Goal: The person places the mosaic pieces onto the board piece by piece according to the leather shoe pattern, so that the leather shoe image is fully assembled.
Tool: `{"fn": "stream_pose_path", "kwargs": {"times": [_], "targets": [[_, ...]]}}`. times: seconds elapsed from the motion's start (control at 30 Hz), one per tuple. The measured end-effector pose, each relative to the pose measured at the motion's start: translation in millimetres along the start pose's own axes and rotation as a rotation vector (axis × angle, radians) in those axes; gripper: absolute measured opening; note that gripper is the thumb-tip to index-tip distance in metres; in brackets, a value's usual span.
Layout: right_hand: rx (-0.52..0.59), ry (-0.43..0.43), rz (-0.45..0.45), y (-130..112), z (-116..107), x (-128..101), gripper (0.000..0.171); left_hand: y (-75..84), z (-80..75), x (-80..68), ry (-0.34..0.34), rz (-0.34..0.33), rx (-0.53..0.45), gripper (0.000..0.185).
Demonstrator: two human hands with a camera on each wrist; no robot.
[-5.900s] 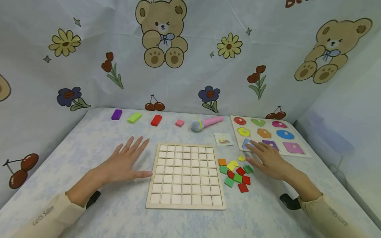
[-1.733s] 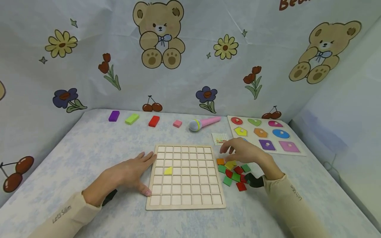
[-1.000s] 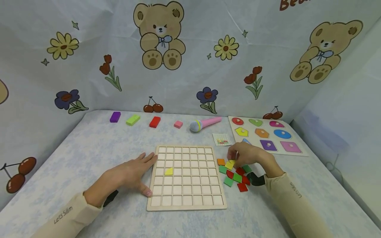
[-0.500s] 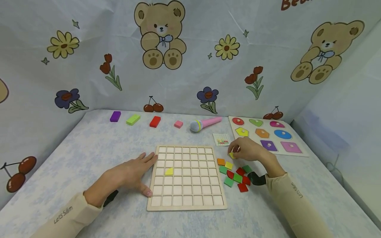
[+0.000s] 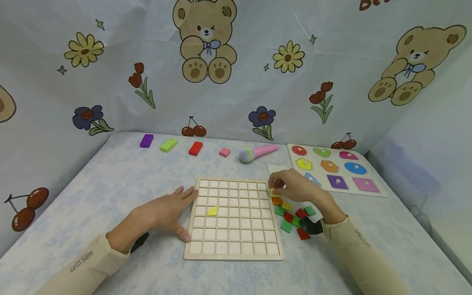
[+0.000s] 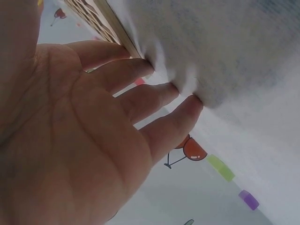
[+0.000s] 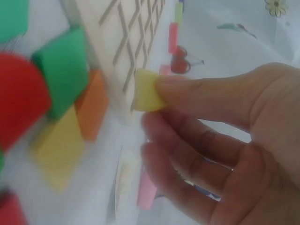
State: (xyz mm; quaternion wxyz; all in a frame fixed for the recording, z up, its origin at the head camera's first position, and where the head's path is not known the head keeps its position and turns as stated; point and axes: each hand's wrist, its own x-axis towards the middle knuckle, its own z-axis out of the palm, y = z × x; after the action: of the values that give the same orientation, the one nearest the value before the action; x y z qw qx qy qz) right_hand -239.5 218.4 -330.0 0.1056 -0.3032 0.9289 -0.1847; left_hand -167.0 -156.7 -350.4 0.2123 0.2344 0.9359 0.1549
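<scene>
A pale wooden grid board [image 5: 236, 234] lies flat on the table, with one yellow tile [image 5: 212, 211] in a cell toward its left side. My left hand [image 5: 164, 213] rests at the board's left edge, fingers extended; the left wrist view shows its fingertips touching the table by the board. Off the board's upper right corner, my right hand [image 5: 296, 186] pinches a second yellow tile [image 7: 149, 90] between thumb and fingers. Below that hand lies a loose pile of tiles: orange [image 5: 277, 201], yellow [image 5: 286, 205], green [image 5: 286, 225] and red [image 5: 303, 234] ones.
A small pattern card [image 5: 275, 168] is partly covered by my right hand. Behind it lie a shape puzzle board [image 5: 321, 176] and a pink toy microphone [image 5: 258, 152]. Purple [image 5: 146, 141], lime [image 5: 168, 145], red [image 5: 196, 148] and pink [image 5: 224, 152] blocks line the table's back.
My left hand has moved onto the board's left edge. A yellow tile has appeared in the grid. My right hand has picked another yellow tile from the pile and moved left toward the board.
</scene>
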Motion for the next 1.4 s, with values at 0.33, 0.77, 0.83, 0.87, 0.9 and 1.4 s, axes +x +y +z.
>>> {"fn": "stream_pose_path", "kwargs": {"times": [0.33,0.77,0.83,0.87,0.9,1.4], "targets": [[0.070,-0.024,-0.101,-29,18,27,0.004,0.6,-0.6,-1.1,0.008,0.009,-0.010,0.126],[0.168,-0.087,-0.207,-61,38,40,0.007,1.1,0.2,-0.8,0.002,0.006,-0.013,0.125],[0.167,-0.084,-0.210,-62,40,41,0.007,0.6,0.3,-0.2,0.001,0.000,-0.008,0.125],[0.165,-0.082,-0.211,-63,41,41,0.007,0.3,0.3,0.1,0.001,-0.003,-0.006,0.125],[0.163,-0.077,-0.213,-64,42,42,0.007,0.4,0.3,0.1,0.002,-0.007,-0.004,0.124],[0.072,-0.066,-0.206,-73,51,39,0.008,2.2,0.3,0.4,0.007,0.002,-0.007,0.126]]}}
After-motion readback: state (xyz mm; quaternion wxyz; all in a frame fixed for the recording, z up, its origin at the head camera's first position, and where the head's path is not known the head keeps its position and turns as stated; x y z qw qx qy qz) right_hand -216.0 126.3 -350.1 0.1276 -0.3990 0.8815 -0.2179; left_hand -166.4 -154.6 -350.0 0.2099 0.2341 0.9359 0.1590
